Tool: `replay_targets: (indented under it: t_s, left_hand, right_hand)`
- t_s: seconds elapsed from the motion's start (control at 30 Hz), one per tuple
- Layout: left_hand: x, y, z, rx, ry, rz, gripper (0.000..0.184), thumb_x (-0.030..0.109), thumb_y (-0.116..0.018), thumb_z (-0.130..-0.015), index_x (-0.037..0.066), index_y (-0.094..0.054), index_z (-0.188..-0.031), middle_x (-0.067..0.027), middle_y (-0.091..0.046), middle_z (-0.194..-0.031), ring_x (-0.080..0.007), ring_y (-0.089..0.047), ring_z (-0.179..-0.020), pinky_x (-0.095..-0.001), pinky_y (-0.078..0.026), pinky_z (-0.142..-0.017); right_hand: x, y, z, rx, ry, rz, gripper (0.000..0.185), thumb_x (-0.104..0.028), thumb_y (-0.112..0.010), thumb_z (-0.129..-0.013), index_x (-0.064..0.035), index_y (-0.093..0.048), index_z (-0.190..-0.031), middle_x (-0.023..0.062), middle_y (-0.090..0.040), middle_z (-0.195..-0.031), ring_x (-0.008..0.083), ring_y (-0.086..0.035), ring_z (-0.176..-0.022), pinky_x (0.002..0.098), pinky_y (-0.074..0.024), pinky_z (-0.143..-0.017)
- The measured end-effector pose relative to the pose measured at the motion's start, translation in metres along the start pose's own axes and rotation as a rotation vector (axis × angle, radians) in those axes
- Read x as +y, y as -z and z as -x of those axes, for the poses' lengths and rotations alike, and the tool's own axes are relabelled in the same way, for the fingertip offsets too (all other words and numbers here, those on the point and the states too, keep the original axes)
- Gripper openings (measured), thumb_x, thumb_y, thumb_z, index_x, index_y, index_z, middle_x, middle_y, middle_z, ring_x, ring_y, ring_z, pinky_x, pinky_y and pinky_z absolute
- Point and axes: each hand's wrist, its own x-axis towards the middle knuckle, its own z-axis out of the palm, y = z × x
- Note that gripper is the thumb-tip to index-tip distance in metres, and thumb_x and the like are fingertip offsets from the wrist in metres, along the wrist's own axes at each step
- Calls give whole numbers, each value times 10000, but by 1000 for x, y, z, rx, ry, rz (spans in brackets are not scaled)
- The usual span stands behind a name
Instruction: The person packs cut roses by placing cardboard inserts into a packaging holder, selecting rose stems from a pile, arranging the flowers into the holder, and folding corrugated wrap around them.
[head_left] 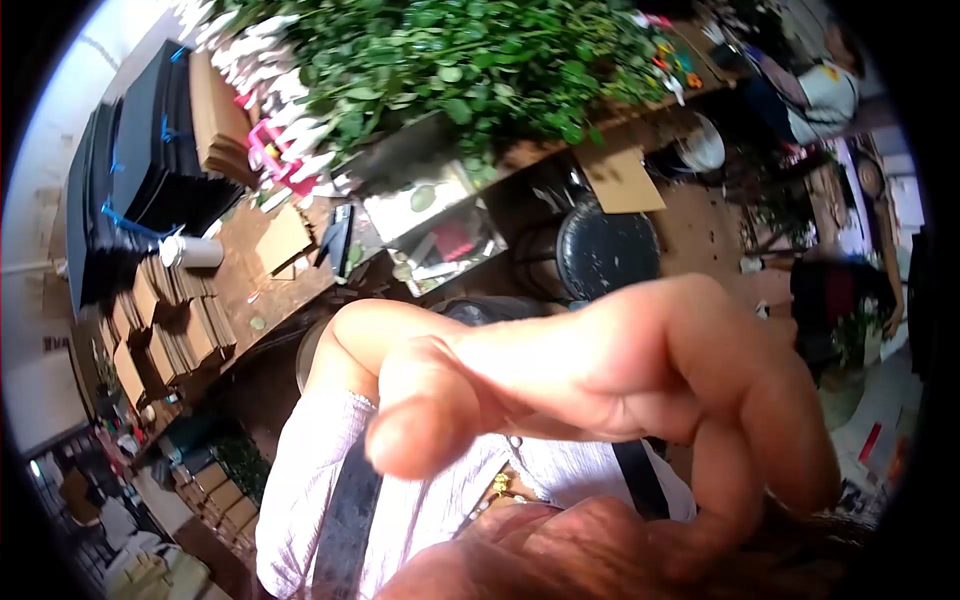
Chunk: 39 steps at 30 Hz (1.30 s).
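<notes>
One hand, seemingly my left hand (610, 360), fills the centre of the head view, very close to the camera. Its bare forearm comes from a bent elbow beyond the white sleeve (310, 480) on the left. The thumb sticks out at the left, while the fingers bend downward at the right, well apart from it. I see nothing between thumb and fingers; some fingertips are blurred or out of sight. My right hand does not show. Past the hand, a big heap of green leafy stems (480, 60) lies on the workbench (250, 275), with white-wrapped ends on its left.
Stacked dark boards (150, 150), folded cardboard (190, 335) and a white cylinder (192, 252) sit on the bench. A shiny box (415, 195) is at its edge. Beyond my hand stands a round black stool (608, 250). Another person (825, 100) is at the upper right, near a white bucket (702, 145).
</notes>
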Motion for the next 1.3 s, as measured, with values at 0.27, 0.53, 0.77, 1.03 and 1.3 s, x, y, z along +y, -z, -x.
replay_targets:
  t_s: [0.27, 0.53, 0.77, 1.03, 1.3]
  left_hand:
    - [56, 73, 56, -38, -824, -835, 1009, 805, -363, -875, -56, -377, -1402, -328, -435, -1412, -320, -615, -1161, -457, -477, -1016]
    - [92, 60, 63, 188, -645, -1120, 724, 559, -501, -878, -37, -491, -1290, -254, -540, -1291, -292, -642, -1106, -418, -502, -961]
    - [95, 70, 92, 688, -594, -1252, 479, 343, -622, -882, -21, -591, -1192, -189, -632, -1186, -267, -665, -1059, -384, -523, -913]
    - [92, 130, 191, 1726, -496, -1966, 281, 149, -742, -866, 21, -677, -1108, -94, -706, -1096, -198, -664, -1047, -336, -529, -889]
    - [238, 54, 462, 2443, -1192, -2752, 303, 131, -724, -840, 75, -654, -1129, -118, -604, -1162, -294, -552, -1136, -417, -435, -985]
  right_hand:
    - [-212, 88, -28, 421, 391, 268, 348, -360, -631, -941, -88, -683, -1151, 211, -713, -1008, 424, -670, -929, 470, -547, -786]
    - [-271, 141, -105, 154, 336, 786, 380, -427, -587, -892, -108, -722, -1049, 209, -713, -1042, 406, -671, -960, 501, -530, -848]
    - [-382, 119, -115, -379, 663, 916, 375, -467, -542, -928, -168, -729, -1055, 139, -726, -996, 353, -685, -915, 440, -543, -829]
    - [-512, 70, -12, -461, 1258, 411, 371, -305, -662, -927, -155, -672, -1266, 167, -714, -1094, 353, -691, -977, 415, -558, -837]
    - [-464, -34, -2, -584, 1199, 666, 571, -438, -673, -903, -128, -582, -1373, 219, -684, -1144, 389, -675, -993, 459, -534, -851]
